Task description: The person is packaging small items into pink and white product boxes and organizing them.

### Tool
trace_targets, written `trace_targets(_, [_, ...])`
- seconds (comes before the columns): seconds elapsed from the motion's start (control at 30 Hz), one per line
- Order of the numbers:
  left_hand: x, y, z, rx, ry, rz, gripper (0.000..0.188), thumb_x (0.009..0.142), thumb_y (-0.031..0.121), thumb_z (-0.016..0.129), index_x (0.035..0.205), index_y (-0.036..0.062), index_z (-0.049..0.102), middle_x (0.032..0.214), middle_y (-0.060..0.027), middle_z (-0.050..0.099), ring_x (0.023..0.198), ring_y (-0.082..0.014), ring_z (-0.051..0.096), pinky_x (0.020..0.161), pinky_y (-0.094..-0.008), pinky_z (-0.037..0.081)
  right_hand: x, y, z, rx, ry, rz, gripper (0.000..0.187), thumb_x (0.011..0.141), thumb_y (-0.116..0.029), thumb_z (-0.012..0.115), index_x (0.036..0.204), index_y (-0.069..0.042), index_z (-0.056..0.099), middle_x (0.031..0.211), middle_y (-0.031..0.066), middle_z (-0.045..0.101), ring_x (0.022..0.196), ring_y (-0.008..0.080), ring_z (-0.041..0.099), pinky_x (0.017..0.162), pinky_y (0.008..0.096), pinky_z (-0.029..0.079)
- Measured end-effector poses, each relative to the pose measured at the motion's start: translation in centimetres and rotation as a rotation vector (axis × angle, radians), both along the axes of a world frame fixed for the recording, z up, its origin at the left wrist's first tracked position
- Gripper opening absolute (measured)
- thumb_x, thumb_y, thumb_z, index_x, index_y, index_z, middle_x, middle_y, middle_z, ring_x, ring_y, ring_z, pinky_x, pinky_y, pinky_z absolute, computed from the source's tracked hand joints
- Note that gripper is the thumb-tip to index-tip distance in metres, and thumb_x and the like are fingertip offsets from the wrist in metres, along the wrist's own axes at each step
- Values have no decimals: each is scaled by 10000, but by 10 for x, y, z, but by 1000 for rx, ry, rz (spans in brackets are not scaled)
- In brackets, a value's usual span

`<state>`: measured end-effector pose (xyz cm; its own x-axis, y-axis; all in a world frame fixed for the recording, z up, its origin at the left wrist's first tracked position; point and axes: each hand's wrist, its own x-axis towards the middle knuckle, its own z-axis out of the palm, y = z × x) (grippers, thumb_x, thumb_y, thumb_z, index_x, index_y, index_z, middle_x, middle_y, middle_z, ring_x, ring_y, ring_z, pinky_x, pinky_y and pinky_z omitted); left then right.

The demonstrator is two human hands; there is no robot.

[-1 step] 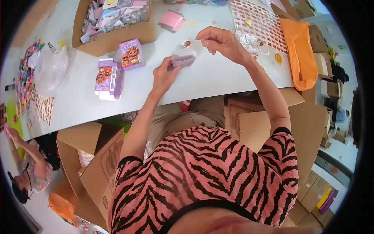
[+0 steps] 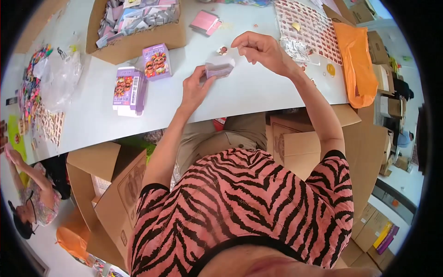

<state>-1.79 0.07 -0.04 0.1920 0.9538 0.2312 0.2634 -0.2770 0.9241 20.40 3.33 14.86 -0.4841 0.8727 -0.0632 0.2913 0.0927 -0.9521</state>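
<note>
My left hand point(image 2: 194, 90) grips a small carton point(image 2: 218, 70) by its left side, with thumb and fingers closed round it. The carton's open end, with pale flaps, faces right. Just above and to the right, my right hand point(image 2: 263, 51) hovers over the table, its fingers curled and thumb pressed toward the forefinger. Whatever it may hold is too small to see. A little brown and white cartoon cutout point(image 2: 223, 50) lies beyond the carton. Two purple printed cartons, one point(image 2: 157, 62) shut and one point(image 2: 128, 92) with its lower flap out, are left of my left hand.
A cardboard box point(image 2: 138, 46) full of small grey and pink packets stands at the back left. Pink cards point(image 2: 206, 23) lie beside it. To the right are a sticker sheet point(image 2: 311, 34) and an orange bag point(image 2: 355, 69). Another person point(image 2: 34, 194) works at far left.
</note>
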Motion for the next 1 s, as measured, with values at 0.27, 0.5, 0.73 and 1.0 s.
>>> trace_targets(0.27, [-5,-3,-10,22,52,49,330,792,91,719,1070,1,565,938,-133,689,863,-177,666,772,-296,519,12,10,-2,268,-275,-63,186,914,-101,522,1077,-64,604,810,-13,572,688,71,503,607,238,434])
trace_targets(0.5, [0,-3,-1,7,17,29,312,802,77,706,1067,-2,560,939,-131,689,865,-167,663,782,-289,510,199,29,-73,494,-706,-511,169,877,-169,592,1014,-86,647,941,76,684,775,182,657,718,301,520])
trace_targets(0.73, [-5,-3,-4,-3,46,42,319,808,71,695,1077,-17,548,936,-123,690,883,-165,661,799,-290,507,212,28,-95,281,-918,-414,380,758,-386,664,1006,-101,620,897,103,655,867,272,624,758,385,486])
trace_targets(1.0, [-3,-3,-5,-51,74,28,308,826,55,678,1082,-40,534,975,-129,675,925,-152,635,836,-293,496,215,48,-111,220,-1180,-528,434,755,-426,674,995,-67,631,984,141,657,917,304,628,799,407,486])
